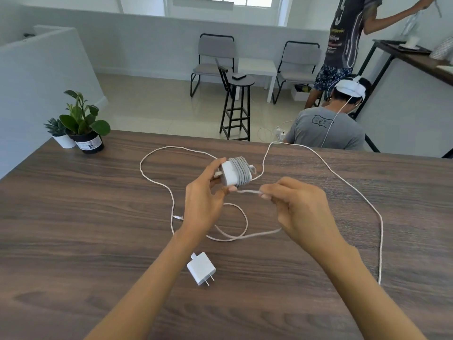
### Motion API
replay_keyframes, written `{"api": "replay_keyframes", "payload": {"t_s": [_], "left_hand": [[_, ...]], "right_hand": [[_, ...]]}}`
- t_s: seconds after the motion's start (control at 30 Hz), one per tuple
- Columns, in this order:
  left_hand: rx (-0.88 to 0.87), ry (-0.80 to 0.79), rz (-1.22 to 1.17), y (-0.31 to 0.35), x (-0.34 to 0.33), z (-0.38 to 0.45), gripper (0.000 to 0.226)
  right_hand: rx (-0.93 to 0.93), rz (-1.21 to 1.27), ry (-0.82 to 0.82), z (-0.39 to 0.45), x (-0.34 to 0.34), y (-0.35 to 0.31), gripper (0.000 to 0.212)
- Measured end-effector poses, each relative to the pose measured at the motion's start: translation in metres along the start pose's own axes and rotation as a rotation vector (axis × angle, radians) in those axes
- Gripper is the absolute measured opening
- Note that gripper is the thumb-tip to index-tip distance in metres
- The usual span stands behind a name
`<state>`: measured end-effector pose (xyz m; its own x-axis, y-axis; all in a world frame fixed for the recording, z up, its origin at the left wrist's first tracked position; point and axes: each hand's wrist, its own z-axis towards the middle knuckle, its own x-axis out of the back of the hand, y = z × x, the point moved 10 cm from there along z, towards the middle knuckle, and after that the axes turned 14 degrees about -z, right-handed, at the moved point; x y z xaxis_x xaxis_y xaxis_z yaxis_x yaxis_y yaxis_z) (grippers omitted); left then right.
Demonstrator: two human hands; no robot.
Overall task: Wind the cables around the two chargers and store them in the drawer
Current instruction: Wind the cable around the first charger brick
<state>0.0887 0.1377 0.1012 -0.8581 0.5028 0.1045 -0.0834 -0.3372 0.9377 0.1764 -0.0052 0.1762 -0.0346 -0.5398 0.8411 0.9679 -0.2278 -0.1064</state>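
Head view: left hand (pixel 203 204) grips the first charger (pixel 231 174), a white plug-in brick, thumb and fingers curled round its plug end, holding it up over the wooden table (pixel 73 241). Several turns of white cable already sit tight round the brick's body. Right hand (pixel 301 209), just right of the charger, pinches the loose cable (pixel 247 191) between thumb and fingertips, other fingers curled in, feeding the next turn.

The rest of that cable trails off the charger's right side in a wide loop to the table's far edge, then back down the right. A second cable (pixel 157 160) loops left of the charger and curls on the table under the hands; which strand joins which can't be told where they cross. Second charger (pixel 201 268) lies flat on the table, near side of the held one, prongs toward the camera, unwound. No drawer in view.

Handling, as judged: chargers look light, rigid, smooth plastic, so best held by the body, clear of the prongs. Cable looks braided, limp, likely to spring loose w/o tension; take it close to the brick and keep it taut.

Writing: black plant pot (pixel 89 143), far left of the charger, carries a white label, text too small to read. A small white pot (pixel 64 141) stands beside it. No brand legible on either charger.
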Motion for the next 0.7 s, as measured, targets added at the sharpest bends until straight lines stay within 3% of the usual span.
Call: {"api": "replay_keyframes", "payload": {"t_s": [0.1, 0.23, 0.37, 0.6, 0.7], "left_hand": [[-0.040, -0.080, 0.026, 0.008, -0.011, -0.010, 0.061], [-0.062, -0.150, -0.003, 0.023, -0.022, -0.020, 0.063], [-0.042, -0.205, -0.074, 0.041, -0.024, -0.023, 0.072], [0.007, -0.328, -0.287, 0.054, -0.026, -0.029, 0.062], [0.038, -0.337, -0.358, 0.051, -0.024, -0.030, 0.060]], "right_hand": [[-0.023, 0.017, 0.069, 0.013, 0.013, 0.007, 0.033], [-0.086, 0.149, 0.074, 0.033, 0.020, 0.014, 0.020], [-0.246, 0.411, -0.058, 0.048, 0.013, 0.032, 0.020], [-0.194, 0.322, -0.247, 0.069, 0.004, 0.040, 0.006], [-0.185, 0.428, -0.324, 0.072, -0.009, 0.042, 0.005]]}}
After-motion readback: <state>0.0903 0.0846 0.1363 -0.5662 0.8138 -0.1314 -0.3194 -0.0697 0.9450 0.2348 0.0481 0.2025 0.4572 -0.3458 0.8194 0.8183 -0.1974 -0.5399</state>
